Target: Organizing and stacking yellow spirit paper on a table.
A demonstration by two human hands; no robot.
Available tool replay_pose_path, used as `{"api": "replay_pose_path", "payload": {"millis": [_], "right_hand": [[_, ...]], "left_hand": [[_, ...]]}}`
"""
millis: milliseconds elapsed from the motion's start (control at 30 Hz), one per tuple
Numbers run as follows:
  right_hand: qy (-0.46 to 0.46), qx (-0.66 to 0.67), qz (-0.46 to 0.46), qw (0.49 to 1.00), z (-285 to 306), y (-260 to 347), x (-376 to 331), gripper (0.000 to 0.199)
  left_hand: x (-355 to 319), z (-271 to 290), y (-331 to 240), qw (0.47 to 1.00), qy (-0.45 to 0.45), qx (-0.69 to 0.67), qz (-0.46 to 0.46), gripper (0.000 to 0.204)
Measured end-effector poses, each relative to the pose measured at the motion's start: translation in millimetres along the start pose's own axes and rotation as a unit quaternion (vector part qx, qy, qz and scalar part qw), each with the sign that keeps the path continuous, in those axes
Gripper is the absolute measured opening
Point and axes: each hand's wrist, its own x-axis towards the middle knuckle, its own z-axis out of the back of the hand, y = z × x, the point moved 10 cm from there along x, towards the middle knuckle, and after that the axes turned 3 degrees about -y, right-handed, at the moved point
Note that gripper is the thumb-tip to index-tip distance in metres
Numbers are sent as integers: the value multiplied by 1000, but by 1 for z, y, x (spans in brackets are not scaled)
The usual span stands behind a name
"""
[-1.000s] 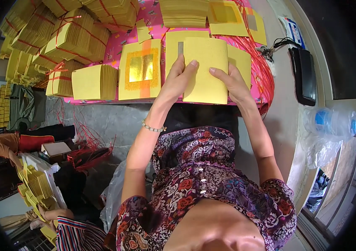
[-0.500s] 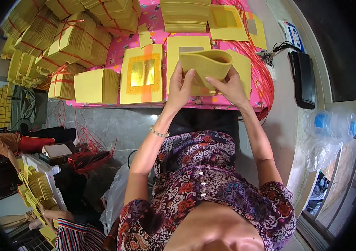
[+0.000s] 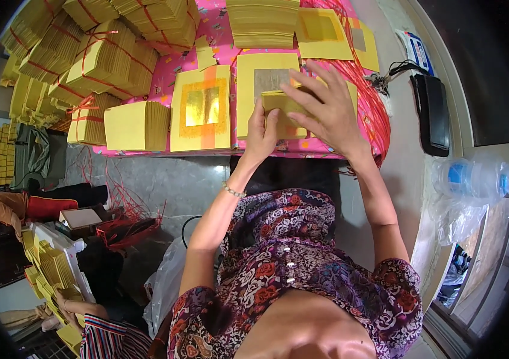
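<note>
Sheet now folded small; left hand [image 3: 261, 133] pinches folded yellow paper [image 3: 284, 106], right hand [image 3: 326, 110] presses flat.

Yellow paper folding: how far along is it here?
Done: tied bundles stacked at the table's left. In hand: both the left hand and right hand press a folded yellow sheet. Left: loose stacks, a tall pile, gold-foil sheet unfolded.
</note>
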Motion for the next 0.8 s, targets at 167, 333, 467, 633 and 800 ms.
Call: {"api": "replay_pose_path", "payload": {"millis": [167,333,467,633,800], "right_hand": [[24,-44,11,999,-8,0,-3,44],[24,-17,8,1000,-9,-3,-2,43],[-22,45,-15,999,-3,-11,-2,51],[-59,222,-244,942,-11,-57,-38,62],[33,403,-345,847,-69,-78,-73,55]], "left_hand": [[-1,-2,6,1000,3,1,18,33],[-1,-3,2,1000,-1,-2,18,32],[1,-2,2,1000,-2,12,8,30],[6,-1,4,999,4,-17,30,29],[17,0,10,997,19,-23,65,27]]}}
